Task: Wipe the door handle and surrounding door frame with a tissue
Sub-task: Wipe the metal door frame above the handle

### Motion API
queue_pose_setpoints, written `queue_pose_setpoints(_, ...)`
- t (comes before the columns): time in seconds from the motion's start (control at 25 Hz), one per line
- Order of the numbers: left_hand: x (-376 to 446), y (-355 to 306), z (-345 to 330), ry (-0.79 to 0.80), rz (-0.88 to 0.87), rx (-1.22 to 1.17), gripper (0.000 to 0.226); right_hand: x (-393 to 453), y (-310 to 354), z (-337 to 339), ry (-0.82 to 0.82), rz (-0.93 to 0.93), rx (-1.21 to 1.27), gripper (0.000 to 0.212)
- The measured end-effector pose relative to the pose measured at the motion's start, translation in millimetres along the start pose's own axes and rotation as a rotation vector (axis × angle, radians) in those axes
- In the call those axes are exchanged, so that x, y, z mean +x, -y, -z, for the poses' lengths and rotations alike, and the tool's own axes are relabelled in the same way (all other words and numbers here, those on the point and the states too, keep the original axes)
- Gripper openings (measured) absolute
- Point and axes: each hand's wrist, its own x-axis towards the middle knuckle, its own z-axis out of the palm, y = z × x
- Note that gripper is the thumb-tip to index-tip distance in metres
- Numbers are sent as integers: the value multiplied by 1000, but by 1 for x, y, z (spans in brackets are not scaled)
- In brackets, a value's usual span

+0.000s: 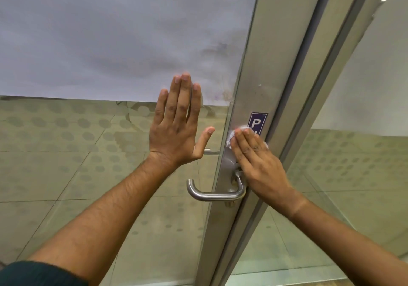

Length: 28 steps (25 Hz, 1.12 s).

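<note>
Flat and open, the left hand [176,122] braces against the frosted glass door panel [110,43]. Right hand [258,164] presses a crumpled white tissue [232,136] onto the brushed aluminium door frame [260,87], just above the curved steel lever handle [215,194]. Frame wiping looks underway; whether the handle is done, I cannot tell.

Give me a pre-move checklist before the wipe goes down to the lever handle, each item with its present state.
1. Tissue under the right hand fingers: ok.
2. Tissue flat against the door frame: ok.
3. Left hand flat on the glass, bracing the door: ok.
4. Door handle free of both hands: ok.
5. Tissue clean enough to continue: cannot tell.
6. Sticker edge clear of the tissue: not ok, partly covered.
</note>
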Motion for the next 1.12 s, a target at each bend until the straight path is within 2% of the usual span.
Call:
queue_pose_setpoints(0.08, 0, 0, 0, 5, -4, 0, 89, -14, 4, -6, 60, 50, -8, 55)
queue_pose_setpoints(0.24, 0, 0, -1, 11, -13, 8, 90, -34, -1, -4, 174, 135, 10, 50)
queue_pose_setpoints(0.32, 0, 0, -1, 7, -13, 6, 91, -31, -2, 0, 177, 100, 11, 50)
queue_pose_setpoints(0.48, 0, 0, -1, -2, -5, 0, 90, -8, 6, 1, 55, -43, 19, 52)
queue_pose_setpoints(0.64, 0, 1, -2, -4, 1, 5, 93, -22, 7, -1, 117, 58, 29, 59)
queue_pose_setpoints(0.76, -1, 1, -3, 1, -8, 13, 94, -22, 7, 3, 128, 41, 13, 63)
queue_pose_setpoints(0.84, -1, 0, -3, 0, -11, 6, 94, -8, 8, 3, 59, -1, 9, 57)
queue_pose_setpoints(0.96, -2, 0, -4, -15, -16, -9, 94, 21, 5, 9, -54, -107, 40, 60)
queue_pose_setpoints(1.12, -2, 1, -3, -25, -19, -16, 94, 42, 17, 15, -195, -456, 139, 73)
